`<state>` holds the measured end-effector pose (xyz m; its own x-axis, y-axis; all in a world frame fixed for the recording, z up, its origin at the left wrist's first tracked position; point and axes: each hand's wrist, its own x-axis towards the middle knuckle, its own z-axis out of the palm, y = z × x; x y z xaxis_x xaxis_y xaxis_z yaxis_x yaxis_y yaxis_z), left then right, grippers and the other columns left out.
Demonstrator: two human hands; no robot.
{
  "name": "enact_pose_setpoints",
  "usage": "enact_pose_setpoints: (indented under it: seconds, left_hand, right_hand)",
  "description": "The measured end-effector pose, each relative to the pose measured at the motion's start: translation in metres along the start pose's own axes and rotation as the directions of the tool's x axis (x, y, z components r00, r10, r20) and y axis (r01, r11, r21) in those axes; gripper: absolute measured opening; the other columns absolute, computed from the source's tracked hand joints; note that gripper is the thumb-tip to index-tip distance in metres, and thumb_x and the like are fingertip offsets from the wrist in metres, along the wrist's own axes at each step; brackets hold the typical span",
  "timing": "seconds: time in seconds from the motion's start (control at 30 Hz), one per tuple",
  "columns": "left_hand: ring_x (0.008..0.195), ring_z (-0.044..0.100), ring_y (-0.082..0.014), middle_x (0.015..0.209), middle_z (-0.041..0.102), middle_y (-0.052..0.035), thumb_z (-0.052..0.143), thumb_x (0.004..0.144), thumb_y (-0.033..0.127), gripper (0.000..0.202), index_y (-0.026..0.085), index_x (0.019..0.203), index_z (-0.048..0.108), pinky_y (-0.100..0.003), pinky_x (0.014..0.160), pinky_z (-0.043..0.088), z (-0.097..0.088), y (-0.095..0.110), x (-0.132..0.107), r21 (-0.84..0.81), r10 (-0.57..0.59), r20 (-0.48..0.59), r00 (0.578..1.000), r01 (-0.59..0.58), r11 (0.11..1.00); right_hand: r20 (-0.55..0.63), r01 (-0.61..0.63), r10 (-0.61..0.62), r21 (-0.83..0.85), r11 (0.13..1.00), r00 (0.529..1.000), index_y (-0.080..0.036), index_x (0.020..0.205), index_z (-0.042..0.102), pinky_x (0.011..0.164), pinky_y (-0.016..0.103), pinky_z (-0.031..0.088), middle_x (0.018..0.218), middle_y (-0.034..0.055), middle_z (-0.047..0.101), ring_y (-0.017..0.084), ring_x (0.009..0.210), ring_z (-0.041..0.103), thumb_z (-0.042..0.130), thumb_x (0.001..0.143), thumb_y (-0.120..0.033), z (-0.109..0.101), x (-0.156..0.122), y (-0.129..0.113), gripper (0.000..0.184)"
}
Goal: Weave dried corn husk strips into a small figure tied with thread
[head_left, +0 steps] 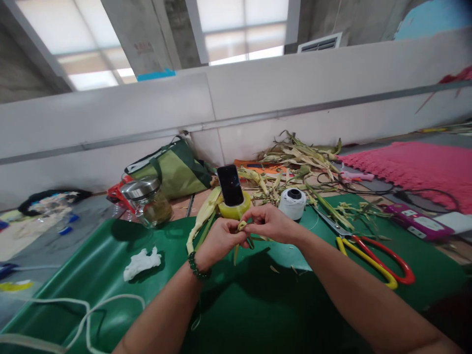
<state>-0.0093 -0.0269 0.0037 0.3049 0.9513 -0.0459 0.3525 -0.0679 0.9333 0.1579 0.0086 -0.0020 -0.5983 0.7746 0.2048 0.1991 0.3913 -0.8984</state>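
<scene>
Pale partition panels (147, 110) stand behind the worktable, with bright windows (241, 29) above; a glossy green mat (92, 263) covers the near work area. At centre, the left hand (221, 238), worn with a dark green beaded bracelet (198, 268) at the wrist, and the right hand (271, 223) meet over the mat. Fingertips of both pinch one small, pale yellow strip of corn husk (242, 225), held just in front of a roll of yellow tape (234, 208) on which a smartphone (230, 184) is propped upright. Left of the roll lies a long corn husk (202, 216); right of it stands a cone of white thread (292, 204). Scissors with red and yellow handles (372, 255) lie open to the right. Crumpled white tissue (142, 263) and a lidded glass jar (151, 204) occupy the left side. Dried husks (298, 152) are heaped at the rear, between a green bag (177, 169) and a pink fringed cloth (413, 167).
</scene>
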Motion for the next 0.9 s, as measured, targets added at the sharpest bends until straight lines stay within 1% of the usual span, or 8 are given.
enact_pose_setpoints:
  seconds: [0.17, 0.27, 0.37, 0.47, 0.53, 0.7, 0.8, 0.9]
  left_hand:
    - [0.053, 0.060, -0.0134, 0.053, 0.066, 0.0002, 0.060, 0.064, 0.017, 0.012, 0.016, 0.053, 0.064, -0.022, 0.054, 0.046, 0.003, 0.003, 0.001, -0.014, -0.031, -0.036, 0.999, 0.030, 0.999]
    - [0.049, 0.055, -0.0110, 0.051, 0.064, 0.0015, 0.058, 0.059, 0.011, 0.010, 0.016, 0.051, 0.063, -0.020, 0.050, 0.041, 0.005, -0.001, 0.003, -0.002, -0.031, -0.087, 0.996, 0.031, 1.000]
    - [0.047, 0.048, -0.0089, 0.047, 0.059, 0.0028, 0.059, 0.055, 0.009, 0.010, 0.015, 0.047, 0.060, -0.020, 0.048, 0.036, 0.006, -0.005, 0.004, 0.006, -0.012, -0.115, 0.993, 0.013, 1.000]
    - [0.049, 0.048, -0.0096, 0.048, 0.059, 0.0022, 0.059, 0.056, 0.012, 0.009, 0.014, 0.047, 0.060, -0.021, 0.050, 0.036, 0.007, -0.007, 0.004, 0.019, -0.006, -0.098, 0.995, 0.007, 1.000]
    - [0.049, 0.048, -0.0100, 0.048, 0.059, 0.0016, 0.057, 0.059, 0.015, 0.011, 0.014, 0.049, 0.061, -0.021, 0.050, 0.036, 0.008, -0.009, 0.004, 0.046, 0.003, -0.113, 0.994, 0.002, 0.999]
    - [0.048, 0.043, -0.0093, 0.046, 0.053, 0.0026, 0.055, 0.066, 0.023, 0.020, 0.015, 0.047, 0.054, -0.021, 0.047, 0.030, 0.011, -0.013, 0.005, 0.220, 0.127, -0.307, 0.943, -0.059, 0.974]
    - [0.050, 0.045, -0.0100, 0.049, 0.055, 0.0019, 0.053, 0.067, 0.024, 0.019, 0.015, 0.050, 0.056, -0.021, 0.049, 0.031, 0.011, -0.013, 0.005, 0.271, 0.191, -0.338, 0.922, -0.099, 0.957]
    - [0.051, 0.044, -0.0100, 0.049, 0.053, 0.0023, 0.054, 0.070, 0.028, 0.022, 0.015, 0.052, 0.057, -0.021, 0.050, 0.032, 0.012, -0.012, 0.004, 0.231, 0.214, -0.303, 0.928, -0.147, 0.962]
  right_hand:
    - [-0.157, -0.021, -0.027, -0.295, 0.955, 0.987, -0.016, 0.069, 0.064, 0.044, 0.019, 0.025, 0.047, -0.0072, 0.042, 0.006, 0.044, 0.036, 0.060, 0.070, -0.017, 0.009, -0.003, 0.000, 0.005]
    - [-0.255, 0.021, -0.174, -0.508, 0.861, 0.951, -0.017, 0.067, 0.062, 0.052, 0.021, 0.030, 0.062, -0.0022, 0.054, 0.009, 0.057, 0.046, 0.060, 0.067, -0.014, 0.017, -0.005, -0.002, 0.004]
    - [-0.234, 0.124, -0.320, -0.598, 0.792, 0.918, -0.016, 0.068, 0.059, 0.060, 0.023, 0.036, 0.081, 0.0032, 0.060, 0.013, 0.071, 0.053, 0.057, 0.066, -0.009, 0.022, -0.006, -0.003, 0.008]
    - [-0.193, 0.201, -0.347, -0.527, 0.826, 0.918, -0.016, 0.070, 0.059, 0.062, 0.023, 0.037, 0.075, 0.0015, 0.059, 0.013, 0.071, 0.053, 0.054, 0.065, -0.003, 0.022, -0.005, -0.003, 0.015]
    - [-0.223, 0.167, -0.291, -0.449, 0.878, 0.930, -0.017, 0.068, 0.058, 0.059, 0.022, 0.036, 0.067, -0.0009, 0.056, 0.011, 0.065, 0.050, 0.053, 0.064, -0.002, 0.021, -0.002, 0.000, 0.016]
    - [-0.302, 0.042, -0.108, -0.216, 0.975, 0.947, -0.017, 0.067, 0.053, 0.052, 0.021, 0.033, 0.060, -0.0034, 0.051, 0.010, 0.056, 0.045, 0.055, 0.072, -0.013, 0.021, 0.006, 0.010, 0.007]
    - [-0.292, 0.083, -0.130, -0.166, 0.983, 0.948, -0.017, 0.066, 0.051, 0.052, 0.021, 0.033, 0.059, -0.0038, 0.049, 0.010, 0.055, 0.043, 0.054, 0.077, -0.021, 0.023, 0.007, 0.011, 0.012]
    - [-0.366, 0.105, -0.185, -0.227, 0.968, 0.912, -0.018, 0.067, 0.050, 0.053, 0.021, 0.034, 0.060, -0.0036, 0.049, 0.010, 0.056, 0.044, 0.052, 0.077, -0.018, 0.026, 0.004, 0.008, 0.010]
